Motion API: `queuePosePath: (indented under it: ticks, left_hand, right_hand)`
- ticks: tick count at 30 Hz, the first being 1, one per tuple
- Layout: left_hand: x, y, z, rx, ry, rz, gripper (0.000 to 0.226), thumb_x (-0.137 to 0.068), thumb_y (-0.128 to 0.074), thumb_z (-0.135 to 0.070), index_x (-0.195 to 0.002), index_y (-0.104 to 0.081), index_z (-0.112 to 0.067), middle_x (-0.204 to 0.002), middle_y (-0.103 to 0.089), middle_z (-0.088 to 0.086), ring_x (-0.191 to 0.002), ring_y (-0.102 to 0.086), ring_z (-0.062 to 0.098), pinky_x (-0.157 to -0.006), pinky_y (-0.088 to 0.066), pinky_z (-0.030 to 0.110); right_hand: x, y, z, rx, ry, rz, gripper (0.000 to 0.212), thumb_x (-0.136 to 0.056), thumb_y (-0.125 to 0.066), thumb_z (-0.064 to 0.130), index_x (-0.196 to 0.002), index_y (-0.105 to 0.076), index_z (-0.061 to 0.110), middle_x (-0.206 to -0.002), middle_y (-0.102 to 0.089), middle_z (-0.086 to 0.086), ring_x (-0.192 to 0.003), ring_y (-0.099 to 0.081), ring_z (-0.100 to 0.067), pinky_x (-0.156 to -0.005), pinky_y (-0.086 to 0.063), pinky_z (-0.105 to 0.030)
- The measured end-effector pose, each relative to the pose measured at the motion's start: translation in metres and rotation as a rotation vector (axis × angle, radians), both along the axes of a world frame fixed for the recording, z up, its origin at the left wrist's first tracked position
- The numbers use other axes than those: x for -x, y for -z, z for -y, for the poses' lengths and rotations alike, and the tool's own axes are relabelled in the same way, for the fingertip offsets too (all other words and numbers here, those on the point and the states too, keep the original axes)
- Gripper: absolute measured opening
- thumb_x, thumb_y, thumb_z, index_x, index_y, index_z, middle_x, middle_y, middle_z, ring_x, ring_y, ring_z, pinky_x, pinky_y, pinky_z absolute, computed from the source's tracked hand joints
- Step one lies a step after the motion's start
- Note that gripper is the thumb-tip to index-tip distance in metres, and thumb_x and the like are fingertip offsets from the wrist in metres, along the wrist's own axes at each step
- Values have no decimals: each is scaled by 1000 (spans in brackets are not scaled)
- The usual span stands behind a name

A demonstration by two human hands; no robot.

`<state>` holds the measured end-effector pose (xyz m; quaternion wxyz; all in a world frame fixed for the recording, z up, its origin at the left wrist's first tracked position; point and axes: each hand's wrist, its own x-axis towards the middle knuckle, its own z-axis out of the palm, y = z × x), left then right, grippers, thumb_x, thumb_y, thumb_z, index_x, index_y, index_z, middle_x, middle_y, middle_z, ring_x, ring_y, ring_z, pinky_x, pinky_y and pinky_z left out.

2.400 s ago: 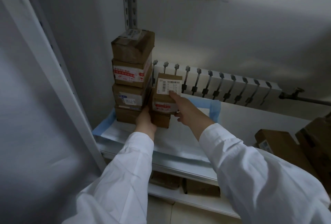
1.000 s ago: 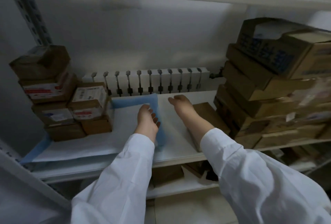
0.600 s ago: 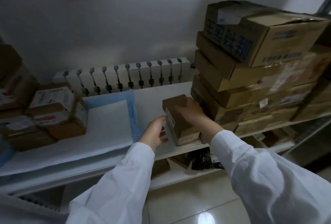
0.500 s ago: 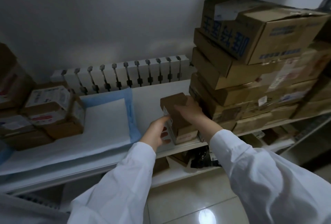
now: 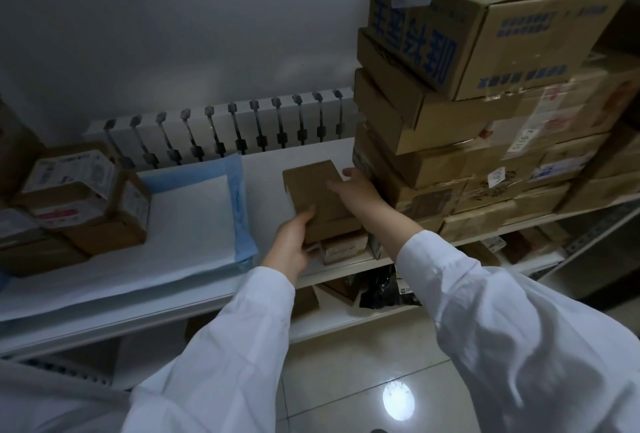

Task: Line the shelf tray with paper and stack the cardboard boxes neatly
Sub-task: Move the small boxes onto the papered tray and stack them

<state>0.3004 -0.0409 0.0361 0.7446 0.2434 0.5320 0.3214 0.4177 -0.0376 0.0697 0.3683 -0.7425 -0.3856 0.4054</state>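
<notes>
Left hand [image 5: 292, 242], right hand [image 5: 358, 191], seemingly curled

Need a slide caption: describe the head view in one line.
Left hand and right hand hold a box between the paper and a tall stack.

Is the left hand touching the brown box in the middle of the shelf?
Touching. The head view shows the left hand gripping the brown box at its near corner, thumb on top, fingers curled underneath.
</notes>
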Motion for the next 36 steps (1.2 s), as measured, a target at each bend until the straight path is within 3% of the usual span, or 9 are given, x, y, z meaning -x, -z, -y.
queuePosePath:
  ticks: [3, 8, 11, 14, 19, 27, 32, 34, 36]
  left_hand:
    - [12, -3, -10, -11, -86, 60, 41, -90, -61, -22, -126, -47, -11, -113, -58, 12, -95, -55, 27, -83, -46, 45]
    - [38, -3, -19, 16, -198, 192, 42, -87, -65, -17, -124, -45, -11, -109, -59, 15, -89, -59, 30, -79, -50, 48]
    - [50, -2, -19, 13, -223, 211, 51, -86, -66, -16, -131, -43, -12, -115, -58, 15, -100, -58, 32, -83, -47, 50]
    - [57, -3, -17, -2, -234, 219, 51, -88, -63, -15, -134, -41, -10, -129, -54, 16, -120, -51, 35, -94, -44, 50]
    - [71, -4, -17, -7, -280, 267, 37, -89, -62, -13, -122, -46, -8, -122, -56, 16, -122, -50, 34, -100, -41, 52]
    - [90, -7, -15, -63, -305, 281, 45, -88, -62, -8, -129, -45, -11, -131, -53, 14, -124, -49, 33, -97, -45, 46]
    - [99, -13, -17, -188, -316, 209, 64, -81, -65, 6, -136, -40, -15, -134, -53, 11, -123, -51, 31, -107, -41, 46]
    - [103, -19, -18, -246, -333, 153, 66, -81, -64, 8, -137, -39, -16, -127, -55, 8, -121, -52, 28, -108, -39, 45]
    - [107, -24, -18, -289, -369, 96, 68, -80, -63, 11, -137, -37, -16, -122, -54, 7, -116, -53, 26, -107, -41, 41]
  right_hand:
    - [-3, 1, -2, -23, 13, -52, 47, -100, -44, 26, -145, -31, 18, -148, -37, -7, -134, -38, -27, -95, -35, -26]
    - [3, 19, 2, 90, -23, 168, 49, -95, -44, 22, -143, -34, 16, -141, -45, -8, -124, -49, -29, -95, -44, -30]
    - [9, 40, -2, 249, -115, 357, 67, -83, -50, 42, -143, -31, 20, -149, -35, -12, -133, -37, -35, -105, -38, -48]
    - [20, 35, 7, 371, -142, 434, 90, -85, -61, 43, -151, -7, 12, -155, -15, -14, -140, -22, -38, -111, -29, -47]
    - [26, 39, 10, 417, -94, 450, 123, -72, -74, 48, -149, 14, 9, -156, -9, -18, -141, -20, -40, -113, -27, -49]
    - [34, 27, 4, 200, 55, 323, 109, -77, -71, 42, -150, 3, 9, -154, -17, -18, -140, -23, -39, -110, -30, -45]
    - [39, 11, -3, -31, 152, 135, 109, -76, -74, 40, -150, 3, 14, -153, -17, -14, -138, -27, -37, -108, -31, -44]
    - [42, 7, -8, -114, 174, 30, 112, -72, -77, 43, -150, -3, 12, -152, -25, -12, -136, -33, -34, -107, -34, -43]
    - [47, 0, -10, -167, 175, -118, 104, -68, -78, 47, -146, -20, 10, -143, -43, -11, -123, -50, -31, -96, -48, -40]
